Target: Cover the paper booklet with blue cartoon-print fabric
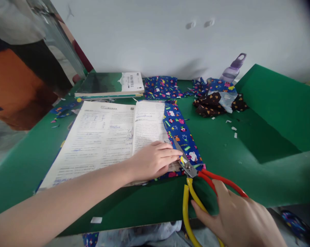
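My left hand (pixel 155 159) lies on the right page of an open book (pixel 113 133), its fingers stretched toward the page edge and close to the scissor blades. Under the book is blue patterned cloth (pixel 184 132), printed with small animals, which sticks out along the right side. My right hand (pixel 243 216) is wrapped round the handles of a pair of scissors (pixel 189 168), one handle red and the other yellow. The blades are parted and lie over the cloth beside my left fingertips. Whether they touch the cloth is hard to see.
Books (pixel 110 84) are stacked at the back left. Blue cloth (pixel 162 87) and a crumpled brown and blue heap (pixel 216 97) lie along the back, near a purple bottle (pixel 233 70). A green panel (pixel 280 109) stands at right. White scraps dot the table (pixel 221 154). A person (pixel 28 68) is at left.
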`<state>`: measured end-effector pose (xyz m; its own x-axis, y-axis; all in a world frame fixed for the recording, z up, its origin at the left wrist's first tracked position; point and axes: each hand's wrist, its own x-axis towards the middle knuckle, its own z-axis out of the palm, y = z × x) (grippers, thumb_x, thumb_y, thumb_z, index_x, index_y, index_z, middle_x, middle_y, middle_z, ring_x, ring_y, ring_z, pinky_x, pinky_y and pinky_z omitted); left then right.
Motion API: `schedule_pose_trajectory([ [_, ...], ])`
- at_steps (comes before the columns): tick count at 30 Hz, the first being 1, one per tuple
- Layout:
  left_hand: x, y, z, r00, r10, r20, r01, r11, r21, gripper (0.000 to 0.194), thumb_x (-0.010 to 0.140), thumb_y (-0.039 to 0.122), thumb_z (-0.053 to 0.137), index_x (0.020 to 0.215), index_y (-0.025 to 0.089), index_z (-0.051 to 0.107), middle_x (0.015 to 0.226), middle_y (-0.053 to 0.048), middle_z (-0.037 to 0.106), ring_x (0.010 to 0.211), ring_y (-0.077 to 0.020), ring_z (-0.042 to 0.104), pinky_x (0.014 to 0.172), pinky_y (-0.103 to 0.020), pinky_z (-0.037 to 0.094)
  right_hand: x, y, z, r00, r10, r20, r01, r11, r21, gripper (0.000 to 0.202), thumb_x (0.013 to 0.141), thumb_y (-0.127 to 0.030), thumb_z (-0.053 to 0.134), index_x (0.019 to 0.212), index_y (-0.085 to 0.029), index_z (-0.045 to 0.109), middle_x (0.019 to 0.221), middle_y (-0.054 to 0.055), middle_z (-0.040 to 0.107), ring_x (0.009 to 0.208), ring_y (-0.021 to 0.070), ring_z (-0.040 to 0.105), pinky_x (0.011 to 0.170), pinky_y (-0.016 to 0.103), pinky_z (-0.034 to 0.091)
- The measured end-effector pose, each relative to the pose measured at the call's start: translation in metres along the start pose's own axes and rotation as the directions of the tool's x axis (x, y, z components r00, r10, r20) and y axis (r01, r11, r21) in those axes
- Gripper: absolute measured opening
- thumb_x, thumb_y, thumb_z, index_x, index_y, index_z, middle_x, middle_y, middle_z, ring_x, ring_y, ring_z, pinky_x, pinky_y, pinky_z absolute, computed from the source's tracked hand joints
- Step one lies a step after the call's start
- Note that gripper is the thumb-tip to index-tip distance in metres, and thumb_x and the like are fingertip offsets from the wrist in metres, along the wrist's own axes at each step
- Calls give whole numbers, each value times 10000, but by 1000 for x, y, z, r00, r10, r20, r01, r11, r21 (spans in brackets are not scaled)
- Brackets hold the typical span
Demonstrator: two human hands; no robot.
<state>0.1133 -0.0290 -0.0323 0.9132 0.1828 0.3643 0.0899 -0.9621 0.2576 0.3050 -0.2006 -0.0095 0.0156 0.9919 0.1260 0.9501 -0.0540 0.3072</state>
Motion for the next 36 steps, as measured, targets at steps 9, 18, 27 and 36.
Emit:
schedule_pose_trajectory([
  [9, 0, -2, 0, 1000, 17, 10, -17, 1000, -21, 315, 913, 142, 418, 1193, 141, 564, 1282, -43, 579, 1155, -205, 482, 977, -376, 446, 1, -2, -1, 998, 23, 66, -28, 997, 72, 427, 768, -586, 462, 827, -181, 585, 473, 7, 598, 340, 197, 559, 330, 272, 308],
  [18, -1, -2, -1, 1000, 15, -7, -15, 1000, -9, 327, 916, 144, 411, 1212, 137, 549, 1279, -57, 580, 1147, -200, 494, 967, -380, 458, 4, -2, -2, 984, 61, 165, -83, 989, 126, 368, 769, -576, 471, 762, -217, 551, 494, 14, 615, 358, 200, 572, 356, 263, 253],
  [27, -1, -2, -1, 1000, 15, -7, -15, 1000, 16, 314, 933, 160, 399, 1202, 127, 556, 1297, -30, 568, 1155, -208, 481, 990, -377, 433, 1, 0, 2, 988, 6, 153, -25, 992, 124, 350, 798, -553, 446, 805, -221, 558, 499, 3, 619, 347, 201, 561, 346, 273, 232],
  [36, 0, -1, -2, 1000, 14, -11, -13, 999, 37, 284, 924, 154, 416, 1152, 135, 585, 1289, -27, 576, 1124, -204, 497, 967, -375, 437, 2, 1, 2, 984, -12, 179, -13, 990, 139, 335, 818, -530, 438, 768, -222, 559, 457, -6, 598, 325, 199, 554, 350, 263, 179],
])
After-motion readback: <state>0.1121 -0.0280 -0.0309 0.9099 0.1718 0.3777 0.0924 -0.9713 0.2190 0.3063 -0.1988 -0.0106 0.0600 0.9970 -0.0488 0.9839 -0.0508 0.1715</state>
